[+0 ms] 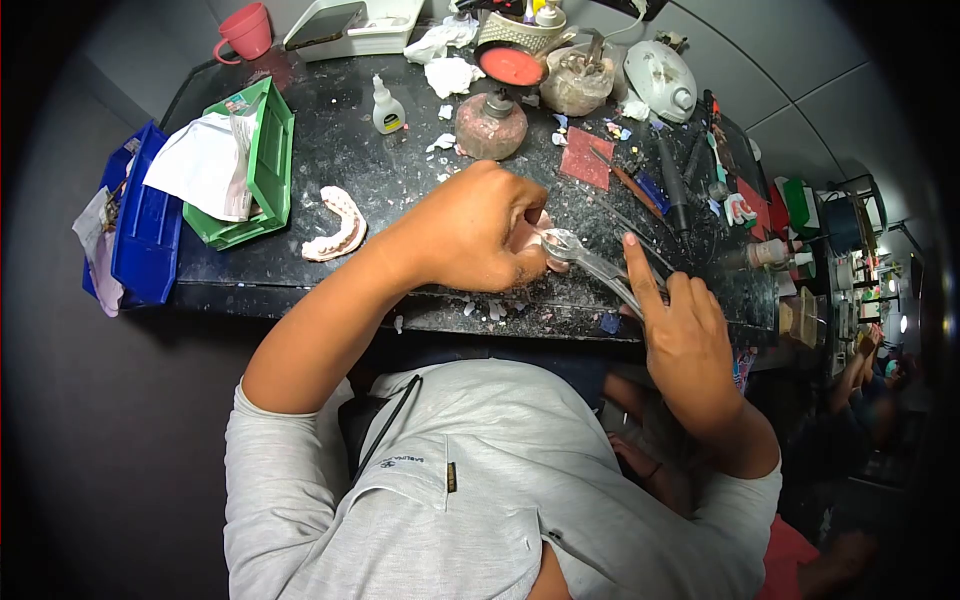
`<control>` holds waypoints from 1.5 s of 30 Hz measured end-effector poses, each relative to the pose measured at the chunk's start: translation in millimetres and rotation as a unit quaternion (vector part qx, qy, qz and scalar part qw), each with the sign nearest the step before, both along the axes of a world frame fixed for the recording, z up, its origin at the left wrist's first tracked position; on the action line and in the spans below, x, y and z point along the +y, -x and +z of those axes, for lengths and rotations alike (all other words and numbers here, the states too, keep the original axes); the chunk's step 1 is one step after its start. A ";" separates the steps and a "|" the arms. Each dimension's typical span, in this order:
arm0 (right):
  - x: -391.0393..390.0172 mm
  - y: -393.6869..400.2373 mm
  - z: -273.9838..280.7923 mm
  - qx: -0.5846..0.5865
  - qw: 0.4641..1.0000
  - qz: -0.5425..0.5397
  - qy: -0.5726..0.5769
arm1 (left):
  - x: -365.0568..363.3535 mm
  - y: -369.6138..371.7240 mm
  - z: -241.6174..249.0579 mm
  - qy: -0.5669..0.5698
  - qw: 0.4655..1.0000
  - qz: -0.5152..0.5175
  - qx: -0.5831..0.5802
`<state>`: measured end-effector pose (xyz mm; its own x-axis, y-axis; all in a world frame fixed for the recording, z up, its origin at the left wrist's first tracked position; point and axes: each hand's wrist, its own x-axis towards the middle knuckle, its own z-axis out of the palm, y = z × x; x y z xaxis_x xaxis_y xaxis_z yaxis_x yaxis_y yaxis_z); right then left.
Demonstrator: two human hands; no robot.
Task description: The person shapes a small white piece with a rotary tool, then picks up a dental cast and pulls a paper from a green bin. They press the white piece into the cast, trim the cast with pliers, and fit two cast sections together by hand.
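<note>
My left hand (475,232) is closed around a pale pinkish dental cast (527,236) above the front of the bench, its fingers hiding most of the piece. In my right hand (688,325) are metal pliers (598,270), gripped by the handles with the index finger stretched along them. The head of the pliers is right at the cast's exposed side. Left of my forearm, a horseshoe-shaped dental cast (340,226) lies on the dark bench (400,270).
Green (275,160) and blue bins (150,230) with papers stand at left. Behind my hands are a dropper bottle (387,108), a pink glass burner (491,125) and a red dish (511,66). A handpiece (675,185) and knives lie right. Plaster crumbs litter the bench.
</note>
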<state>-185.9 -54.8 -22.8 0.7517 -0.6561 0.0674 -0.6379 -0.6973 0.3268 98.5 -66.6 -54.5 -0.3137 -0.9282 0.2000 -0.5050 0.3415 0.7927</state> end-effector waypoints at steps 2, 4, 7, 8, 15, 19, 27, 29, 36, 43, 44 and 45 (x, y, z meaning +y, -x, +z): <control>-5.8 4.0 -1.2 -0.037 0.999 0.001 -0.009 | -1.2 -1.8 -2.5 0.002 1.000 -0.002 0.010; -11.9 10.2 -3.3 -0.056 0.998 -0.013 -0.030 | -0.6 -1.1 -6.7 0.024 0.999 -0.006 0.021; -20.8 15.6 1.1 -0.166 0.979 -0.042 -0.107 | -1.9 -5.6 -6.9 0.066 0.996 -0.001 0.055; -23.1 15.3 5.1 -0.254 0.951 -0.058 -0.165 | -2.2 -7.5 -7.3 0.083 0.993 0.008 0.080; -30.7 24.2 7.5 -0.561 0.585 -0.110 -0.574 | -2.1 -10.9 -9.0 -0.016 0.954 -0.039 0.298; -18.2 23.8 -3.8 -0.523 0.589 -0.106 -0.606 | -3.5 -12.1 -6.7 -0.096 0.912 -0.075 0.392; -8.9 -0.5 -20.2 -0.412 0.835 0.009 -0.366 | -8.3 -13.9 -9.4 -0.149 0.864 -0.119 0.466; -8.6 -4.8 -24.2 -0.414 0.843 0.030 -0.343 | -9.2 -14.0 -8.3 -0.190 0.851 -0.140 0.470; -10.5 -14.6 -32.2 -0.411 0.852 0.054 -0.319 | -8.3 -15.7 -7.8 -0.238 0.817 -0.161 0.501; -13.9 -18.2 -41.4 -0.408 0.867 0.087 -0.273 | -7.9 -17.1 -10.4 -0.257 0.784 -0.189 0.533; -14.1 -19.1 -42.3 -0.407 0.871 0.097 -0.258 | -8.2 -17.3 -10.6 -0.260 0.779 -0.196 0.535; -14.5 -19.8 -43.1 -0.406 0.871 0.096 -0.258 | -8.4 -17.0 -10.5 -0.260 0.779 -0.196 0.536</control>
<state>-166.1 -69.3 -65.9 0.6929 -0.6234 0.3623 -0.3671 -0.7375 -0.5669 115.5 -75.0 -65.0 -0.5052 -0.8460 0.1702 0.6038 -0.2056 0.7702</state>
